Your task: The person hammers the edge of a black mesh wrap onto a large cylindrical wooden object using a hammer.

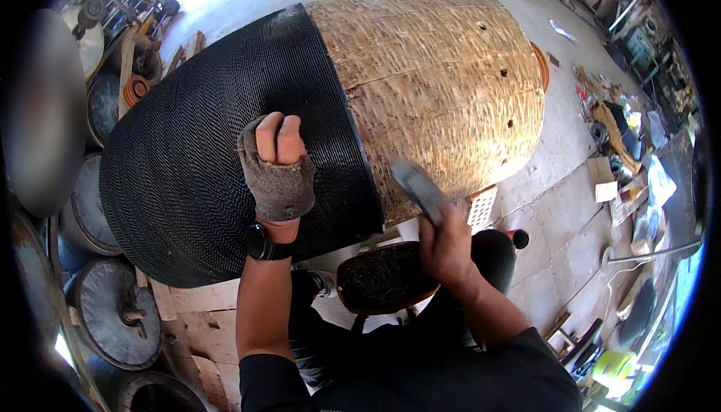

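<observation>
A large woven basket-like vessel lies on its side; its left part [218, 149] is coated black, its right part [443, 74] is bare tan weave. My left hand [278, 160], in a fingerless grey glove with a black wristwatch, rests on the black part near the boundary, fingers curled. My right hand [447, 243] grips a flat brush [419, 189] whose tip is blurred against the lower edge of the tan weave. Below it sits a dark brown bowl [383, 277] holding black stuff.
Round metal drums and discs [113, 310] are stacked at the left. Wooden planks [199, 314] lie under the vessel. A white perforated block [483, 208] stands on the concrete floor. Cluttered tools, cardboard and scraps [616, 156] line the right side.
</observation>
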{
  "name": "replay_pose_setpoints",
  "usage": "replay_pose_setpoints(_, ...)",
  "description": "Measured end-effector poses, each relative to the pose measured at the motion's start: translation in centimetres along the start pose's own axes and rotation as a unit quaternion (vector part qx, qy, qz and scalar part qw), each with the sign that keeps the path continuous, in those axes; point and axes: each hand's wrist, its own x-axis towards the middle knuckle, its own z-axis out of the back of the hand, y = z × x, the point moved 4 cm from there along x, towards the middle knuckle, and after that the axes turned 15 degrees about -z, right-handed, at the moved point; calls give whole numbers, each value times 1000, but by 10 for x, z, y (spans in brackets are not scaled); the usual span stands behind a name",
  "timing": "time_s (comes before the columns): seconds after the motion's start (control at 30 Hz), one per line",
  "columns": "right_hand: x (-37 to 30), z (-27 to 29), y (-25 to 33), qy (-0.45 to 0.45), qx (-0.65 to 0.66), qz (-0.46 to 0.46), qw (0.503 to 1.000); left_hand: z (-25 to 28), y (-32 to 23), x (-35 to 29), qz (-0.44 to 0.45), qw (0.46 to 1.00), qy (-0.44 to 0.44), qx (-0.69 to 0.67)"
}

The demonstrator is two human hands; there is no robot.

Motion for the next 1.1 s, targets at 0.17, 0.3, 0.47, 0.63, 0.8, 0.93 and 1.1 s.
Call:
replay_pose_setpoints(0.17, -16, -9, -24, 82, -26, -75, 993, -2, 2, 3, 23, 1000, -1, 9)
replay_pose_setpoints(0.3, -28, -2, -26, 52, -18, -52, 997, 9, -4, 10, 21, 1000, 13, 12)
replay_pose_setpoints(0.47, -42, 1, -34, 86, 64, -144, 984, 29, -72, -5, 22, 984, -54, -171)
replay_pose_setpoints(0.63, -33, 4, -30, 92, 89, -127, 984, 24, -103, -32, 111, 956, -9, -271)
replay_pose_setpoints(0.8, -32, 1, -31, 116, 89, -148, 978, 20, -102, -35, 145, 942, 73, -294)
replay_pose_setpoints(0.93, -35, -4, -30, 122, 98, -144, 977, 15, -101, -38, 146, 944, 93, -281)
replay_pose_setpoints(1.1, -33, -1, -20, 87, 110, -122, 983, 10, -110, -17, 149, 954, 125, -227)
